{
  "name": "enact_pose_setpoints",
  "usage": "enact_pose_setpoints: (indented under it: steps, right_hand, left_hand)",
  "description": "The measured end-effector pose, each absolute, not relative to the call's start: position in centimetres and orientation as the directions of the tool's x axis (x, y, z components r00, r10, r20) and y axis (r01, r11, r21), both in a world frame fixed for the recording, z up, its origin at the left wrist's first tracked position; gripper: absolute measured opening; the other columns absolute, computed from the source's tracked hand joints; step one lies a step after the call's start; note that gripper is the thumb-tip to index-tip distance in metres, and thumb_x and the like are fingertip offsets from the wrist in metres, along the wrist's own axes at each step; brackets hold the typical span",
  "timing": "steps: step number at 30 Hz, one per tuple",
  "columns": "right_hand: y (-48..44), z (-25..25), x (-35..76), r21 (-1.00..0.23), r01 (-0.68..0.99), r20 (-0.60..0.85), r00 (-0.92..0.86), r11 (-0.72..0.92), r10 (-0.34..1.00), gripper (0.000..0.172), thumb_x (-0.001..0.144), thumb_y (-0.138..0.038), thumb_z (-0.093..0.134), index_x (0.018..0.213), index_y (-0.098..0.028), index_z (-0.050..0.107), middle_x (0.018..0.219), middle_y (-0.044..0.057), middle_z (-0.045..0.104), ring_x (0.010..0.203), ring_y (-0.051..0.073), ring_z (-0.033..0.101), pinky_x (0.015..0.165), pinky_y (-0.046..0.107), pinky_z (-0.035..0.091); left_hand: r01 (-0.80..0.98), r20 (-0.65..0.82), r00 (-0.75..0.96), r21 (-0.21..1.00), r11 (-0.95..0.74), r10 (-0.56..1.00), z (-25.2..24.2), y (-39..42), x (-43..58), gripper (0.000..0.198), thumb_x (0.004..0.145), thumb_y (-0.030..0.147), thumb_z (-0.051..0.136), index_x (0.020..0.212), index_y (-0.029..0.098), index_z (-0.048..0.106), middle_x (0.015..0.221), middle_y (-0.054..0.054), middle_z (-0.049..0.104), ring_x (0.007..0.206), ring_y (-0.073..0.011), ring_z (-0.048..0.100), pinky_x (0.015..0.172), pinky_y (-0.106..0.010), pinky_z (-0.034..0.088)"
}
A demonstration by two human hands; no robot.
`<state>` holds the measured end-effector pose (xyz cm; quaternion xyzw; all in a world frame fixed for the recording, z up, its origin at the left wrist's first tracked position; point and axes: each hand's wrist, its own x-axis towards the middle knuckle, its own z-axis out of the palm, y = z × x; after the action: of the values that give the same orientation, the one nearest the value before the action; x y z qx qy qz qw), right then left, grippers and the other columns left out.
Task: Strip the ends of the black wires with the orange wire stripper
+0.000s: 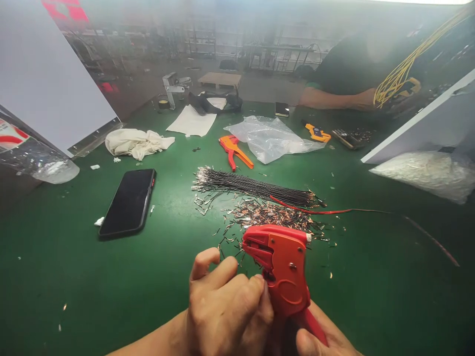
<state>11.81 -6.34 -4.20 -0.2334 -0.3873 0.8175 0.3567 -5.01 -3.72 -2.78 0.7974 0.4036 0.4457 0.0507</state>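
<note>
Green table [111, 277] is carrying the lot. Red wire stripper [285, 267] is hanging over the table's near side, well short of the far edge, nose pointing toward the left edge. Left hand [226, 306] is curling, thumb and forefinger pressing together right at the stripper's lower front; anything between them is staying hidden. Right hand [334, 333] is wrapping round the handle. Black wire bundle [252, 185] is lying mid-table, silvery ends facing the left edge, coppery ones the right. Offcut pile [270, 215] is sitting just on its near side.

Handling, judging by looks: stripper is probably feeling fairly light, rigid, smooth; handle is offering the best hold, clear of the jaws. Wires are likely bending easily and sliding apart; mid-length is suiting a grip, sparing the ends.
</note>
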Motion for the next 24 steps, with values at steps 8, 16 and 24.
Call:
enact_pose_setpoints:
  steps: [8, 16, 24]
  right_hand:
    - [-6.6, -4.8, 12.3, -0.884, -0.298, -0.124, -0.593, -0.36, 0.795, 0.059, 0.089, -0.063, 0.056, 0.119, -0.013, 0.062, 0.1, 0.015, 0.065, 0.095, 0.029, 0.063, 0.086, 0.042, 0.047]
    - [-6.6, -5.0, 12.2, -0.922, -0.252, -0.112, -0.555, -0.294, 0.824, 0.057, 0.088, -0.065, 0.053, 0.106, -0.012, 0.065, 0.082, 0.01, 0.061, 0.083, 0.026, 0.061, 0.077, 0.037, 0.049]
    - [-7.5, -5.7, 12.7, -0.893, -0.178, -0.264, -0.536, -0.412, 0.802, 0.057, 0.084, -0.071, 0.057, 0.086, -0.014, 0.062, 0.058, -0.002, 0.045, 0.049, 0.01, 0.041, 0.054, 0.026, 0.043]
  left_hand:
    - [0.54, 0.72, 0.253, 0.449, -0.712, 0.646, -3.0, -3.5, -4.4, 0.016, 0.084, 0.005, 0.056, 0.078, 0.02, 0.06, 0.053, 0.007, 0.063, 0.044, -0.0113, 0.041, 0.076, -0.038, 0.034]
    - [0.524, 0.766, 0.278, 0.384, -0.76, 0.579, -3.1, -3.0, -4.5, 0.017, 0.08, 0.005, 0.055, 0.076, 0.021, 0.058, 0.055, 0.007, 0.063, 0.04, -0.0092, 0.041, 0.073, -0.036, 0.035]
    - [0.566, 0.77, 0.295, 0.336, -0.753, 0.566, -3.3, -3.1, -4.5, 0.016, 0.081, 0.006, 0.054, 0.078, 0.022, 0.058, 0.052, 0.007, 0.062, 0.04, -0.01, 0.043, 0.075, -0.037, 0.036]
